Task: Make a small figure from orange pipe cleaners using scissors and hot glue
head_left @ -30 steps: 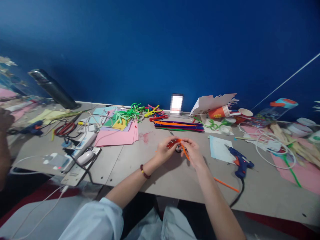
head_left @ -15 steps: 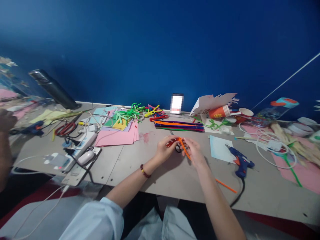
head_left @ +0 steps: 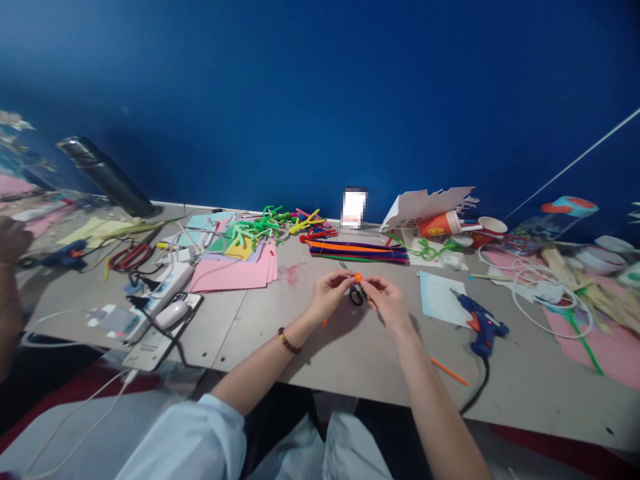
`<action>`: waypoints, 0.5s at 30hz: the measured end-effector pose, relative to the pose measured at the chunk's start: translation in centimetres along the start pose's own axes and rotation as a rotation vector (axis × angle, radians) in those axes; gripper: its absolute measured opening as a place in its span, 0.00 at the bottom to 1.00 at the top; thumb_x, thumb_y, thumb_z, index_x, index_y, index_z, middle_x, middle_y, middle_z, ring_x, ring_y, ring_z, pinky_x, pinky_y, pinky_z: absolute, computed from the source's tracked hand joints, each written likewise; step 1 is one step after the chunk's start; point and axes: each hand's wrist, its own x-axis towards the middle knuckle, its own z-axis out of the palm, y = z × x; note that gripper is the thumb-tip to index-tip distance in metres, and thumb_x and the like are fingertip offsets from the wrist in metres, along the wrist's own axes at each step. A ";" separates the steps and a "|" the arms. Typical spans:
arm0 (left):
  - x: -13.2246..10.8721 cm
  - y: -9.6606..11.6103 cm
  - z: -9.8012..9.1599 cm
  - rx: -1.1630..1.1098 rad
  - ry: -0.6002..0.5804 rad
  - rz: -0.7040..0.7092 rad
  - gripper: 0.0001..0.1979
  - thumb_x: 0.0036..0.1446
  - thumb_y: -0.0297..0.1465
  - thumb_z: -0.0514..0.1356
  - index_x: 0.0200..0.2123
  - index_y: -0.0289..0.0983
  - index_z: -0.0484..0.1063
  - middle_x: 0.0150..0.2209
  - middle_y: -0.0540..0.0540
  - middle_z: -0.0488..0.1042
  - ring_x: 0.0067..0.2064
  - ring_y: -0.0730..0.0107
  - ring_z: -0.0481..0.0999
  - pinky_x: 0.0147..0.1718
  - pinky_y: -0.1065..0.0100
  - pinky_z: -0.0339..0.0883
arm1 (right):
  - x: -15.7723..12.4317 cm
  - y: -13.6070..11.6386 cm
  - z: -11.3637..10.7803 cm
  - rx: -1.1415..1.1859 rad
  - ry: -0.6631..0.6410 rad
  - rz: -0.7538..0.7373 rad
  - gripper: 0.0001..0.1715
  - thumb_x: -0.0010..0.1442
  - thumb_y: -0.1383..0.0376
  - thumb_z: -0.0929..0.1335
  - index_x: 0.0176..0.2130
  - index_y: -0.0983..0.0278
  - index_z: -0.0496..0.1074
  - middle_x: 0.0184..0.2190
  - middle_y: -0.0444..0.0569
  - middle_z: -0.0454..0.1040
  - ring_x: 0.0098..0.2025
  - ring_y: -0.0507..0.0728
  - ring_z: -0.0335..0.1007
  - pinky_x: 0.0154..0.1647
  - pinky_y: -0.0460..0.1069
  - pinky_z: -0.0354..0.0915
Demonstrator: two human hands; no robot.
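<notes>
My left hand (head_left: 330, 295) and my right hand (head_left: 386, 304) meet over the middle of the table, fingertips pinched together. Between them is an orange pipe cleaner (head_left: 359, 277), its visible part bunched into a small coil or bend. A short orange tip also shows below my left hand; the rest is hidden by the fingers. Just under my hands lie scissors with dark handles (head_left: 356, 296). Another piece of orange pipe cleaner (head_left: 449, 371) lies on the table to the right of my right forearm. Behind my hands rests a bundle of coloured pipe cleaners (head_left: 357, 251).
A blue glue gun (head_left: 483, 322) with a black cord lies right, beside light blue paper (head_left: 441, 297). Pink sheets (head_left: 233, 274), a power strip (head_left: 165, 297) and a phone (head_left: 150, 350) with a mouse lie left. Another person's hand (head_left: 13, 243) shows at the far left.
The orange pipe cleaner's long end, which ran down past my right hand, no longer shows there; an orange tip now shows below my left hand. My right hand has turned slightly.
</notes>
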 end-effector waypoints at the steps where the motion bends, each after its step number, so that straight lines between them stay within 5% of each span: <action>1: 0.0 0.1 0.1 -0.036 0.003 -0.032 0.11 0.47 0.36 0.66 0.33 0.36 0.77 0.35 0.43 0.79 0.37 0.66 0.79 0.40 0.64 0.73 | 0.0 0.0 0.0 -0.007 0.007 -0.005 0.20 0.45 0.52 0.74 0.32 0.65 0.73 0.19 0.40 0.66 0.18 0.46 0.53 0.15 0.42 0.49; 15: 0.4 0.4 -0.3 -0.136 -0.059 -0.109 0.13 0.45 0.37 0.68 0.32 0.35 0.76 0.34 0.42 0.79 0.34 0.67 0.79 0.38 0.63 0.74 | -0.4 -0.6 0.3 -0.227 0.066 -0.208 0.16 0.49 0.52 0.71 0.30 0.63 0.73 0.27 0.46 0.74 0.27 0.52 0.67 0.28 0.46 0.63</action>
